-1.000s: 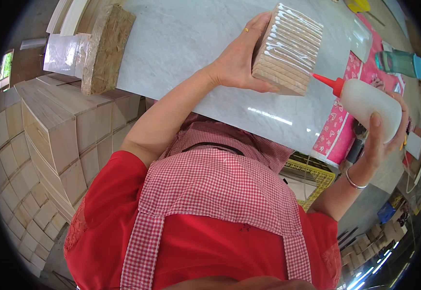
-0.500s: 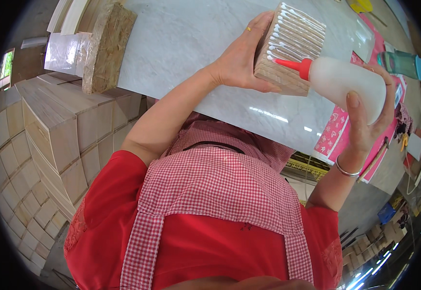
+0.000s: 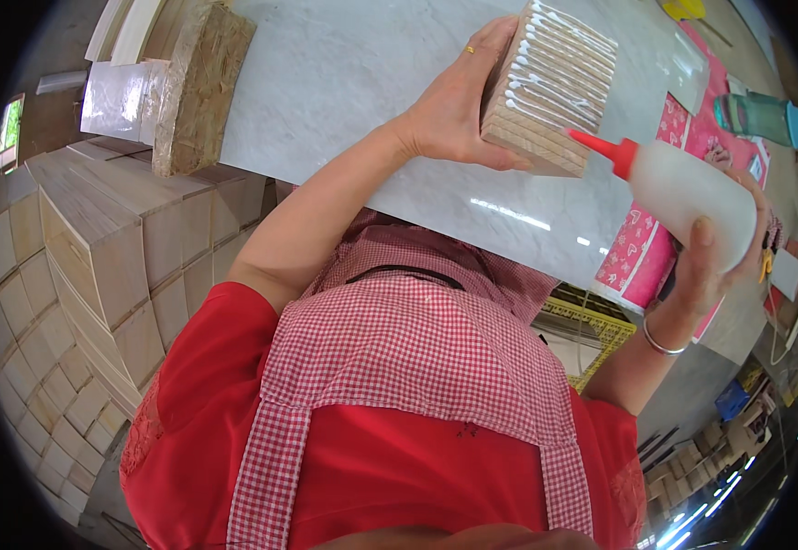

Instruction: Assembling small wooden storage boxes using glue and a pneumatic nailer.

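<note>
The left hand [image 3: 454, 110] grips the wood stack [image 3: 550, 87]; the right hand [image 3: 706, 266] squeezes the glue bottle [image 3: 692, 202] beside it. Lines should run even.

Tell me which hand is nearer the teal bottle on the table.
Right. The right hand grips the white glue bottle just below the teal bottle. The left hand holds the stack of wooden slats, farther to the left of it.
</note>
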### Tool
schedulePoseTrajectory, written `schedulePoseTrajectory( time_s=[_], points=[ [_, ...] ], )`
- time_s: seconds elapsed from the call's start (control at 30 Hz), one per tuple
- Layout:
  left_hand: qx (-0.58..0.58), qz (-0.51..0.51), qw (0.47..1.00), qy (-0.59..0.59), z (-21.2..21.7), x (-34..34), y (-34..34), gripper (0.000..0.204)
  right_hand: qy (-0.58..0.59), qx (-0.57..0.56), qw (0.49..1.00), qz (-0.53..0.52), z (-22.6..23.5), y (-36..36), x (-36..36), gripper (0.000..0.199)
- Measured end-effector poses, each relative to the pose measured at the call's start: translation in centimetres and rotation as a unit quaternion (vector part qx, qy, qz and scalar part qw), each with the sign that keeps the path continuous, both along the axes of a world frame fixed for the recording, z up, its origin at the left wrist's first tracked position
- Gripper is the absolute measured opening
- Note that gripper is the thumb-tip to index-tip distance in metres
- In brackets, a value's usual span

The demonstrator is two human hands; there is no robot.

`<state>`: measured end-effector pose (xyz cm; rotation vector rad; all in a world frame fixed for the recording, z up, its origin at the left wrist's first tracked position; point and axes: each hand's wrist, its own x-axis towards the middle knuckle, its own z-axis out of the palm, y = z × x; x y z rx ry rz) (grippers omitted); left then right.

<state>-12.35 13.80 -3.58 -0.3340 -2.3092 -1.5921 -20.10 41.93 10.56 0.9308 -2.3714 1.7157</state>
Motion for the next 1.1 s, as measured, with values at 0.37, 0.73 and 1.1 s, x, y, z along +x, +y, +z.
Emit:
schedulePoseTrajectory(
  time_s=[0.37,0.73,1.1],
  points=[
    [0.023,0.0,1.0,-0.001,-0.4,0.0,0.1,0.138,-0.005,0.019,0.999,0.033,-0.6,-3.3,0.3,0.058],
    [-0.008,0.009,1.0,0.002,0.1,0.2,-0.2,0.134,0.01,0.045,0.999,-0.027,0.1,2.3,0.0,0.062],
    [0.007,0.008,1.0,0.019,0.0,-0.1,0.2,0.135,-0.022,0.004,0.999,0.037,-1.3,-4.1,1.1,0.059]
  ],
)
